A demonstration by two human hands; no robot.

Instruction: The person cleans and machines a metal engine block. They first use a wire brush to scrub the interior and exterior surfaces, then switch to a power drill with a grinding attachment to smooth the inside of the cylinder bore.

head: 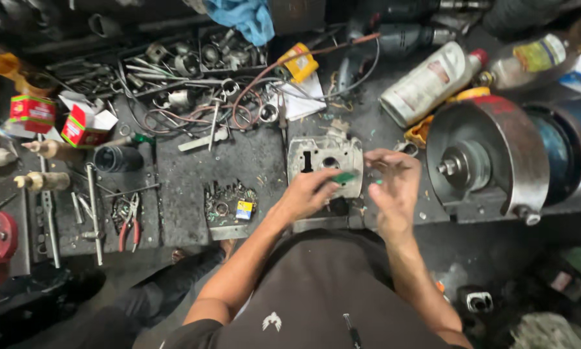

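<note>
Left hand [306, 194] pinches a green piece [344, 177] over the metal casing [324, 158] (right hand [394, 187] grip loosely spread).

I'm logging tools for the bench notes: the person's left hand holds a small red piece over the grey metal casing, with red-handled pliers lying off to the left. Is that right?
Not quite: the head view shows the small piece in the left hand is green, not red. The rest stands: it is held over the grey metal casing, and red-handled pliers lie off to the left.
</note>
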